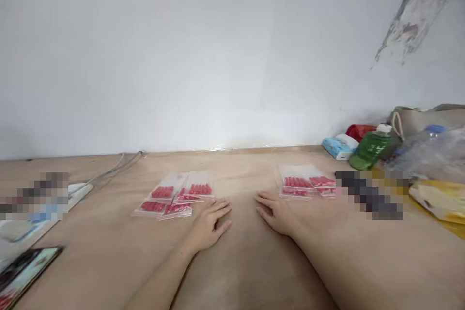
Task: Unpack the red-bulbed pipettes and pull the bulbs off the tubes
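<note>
My left hand (211, 225) lies flat on the brown tabletop (240, 256), fingers stretched out and holding nothing. Just beyond it, to the left, several clear zip bags (178, 194) overlap in a loose group, each with short red stick-like pieces inside. My right hand (275, 213) also rests flat with its fingers extended, nothing in it. Behind and right of that hand sits a second pile of clear bags (303, 181) with the same red pieces. What the red pieces are, I cannot make out.
On the right stand a blue tissue pack (339, 147), a green bottle (372, 147), a red item (359, 131), clear plastic (432, 152) and a yellow package (441, 198). At left lie a phone (29, 271) and a cable (112, 170). A white wall (218, 58) bounds the back.
</note>
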Motion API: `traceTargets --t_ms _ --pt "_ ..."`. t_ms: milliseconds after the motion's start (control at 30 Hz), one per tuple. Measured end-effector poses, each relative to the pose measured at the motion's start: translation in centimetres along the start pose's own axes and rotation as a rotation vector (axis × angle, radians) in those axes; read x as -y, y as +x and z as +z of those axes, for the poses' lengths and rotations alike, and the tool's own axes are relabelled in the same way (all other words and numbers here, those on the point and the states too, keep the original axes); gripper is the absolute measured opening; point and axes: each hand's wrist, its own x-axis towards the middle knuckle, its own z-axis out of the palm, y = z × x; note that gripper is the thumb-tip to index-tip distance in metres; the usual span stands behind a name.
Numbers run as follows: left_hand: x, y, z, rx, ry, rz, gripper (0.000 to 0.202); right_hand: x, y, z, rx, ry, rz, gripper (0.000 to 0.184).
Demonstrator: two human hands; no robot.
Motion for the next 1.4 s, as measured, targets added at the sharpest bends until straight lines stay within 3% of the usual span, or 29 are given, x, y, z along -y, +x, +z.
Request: traceTargets --t_ms 233,433,500,667,1067,1233,1400 --pt "-0.1 -0.1 0.2 -0.065 0.008 0.049 0.037 0.0 -0.3 0.0 -0.022 0.027 -0.001 0.039" --pt "2.2 0.1 -0.6 -0.482 0.270 -0.060 0.022 -0.3 -0.3 0.1 -0.007 0.020 0.009 0.039" --pt "3.5 0.1 -0.9 -0.531 0.356 -0.117 0.023 -0.2 -0.3 0.1 -0.001 0.005 0.018 0.039" --pt "5.4 0.2 -1.0 -0.529 0.348 -0.237 0.016 -0.1 -0.3 0.2 -0.001 -0.008 0.022 0.039" --pt "3.4 0.6 -1.1 -0.441 0.349 -0.265 0.020 -0.5 -0.4 -0.1 -0.005 -0.011 0.010 0.039" --pt "4.1 0.1 -2.2 -0.493 0.392 -0.416 0.019 -0.4 -0.5 -0.1 -0.009 -0.019 -0.003 0.039" --pt "4.1 -0.1 -3.1 -0.517 0.230 -0.604 0.009 -0.4 -0.5 -0.1 -0.027 -0.003 -0.004 0.038"
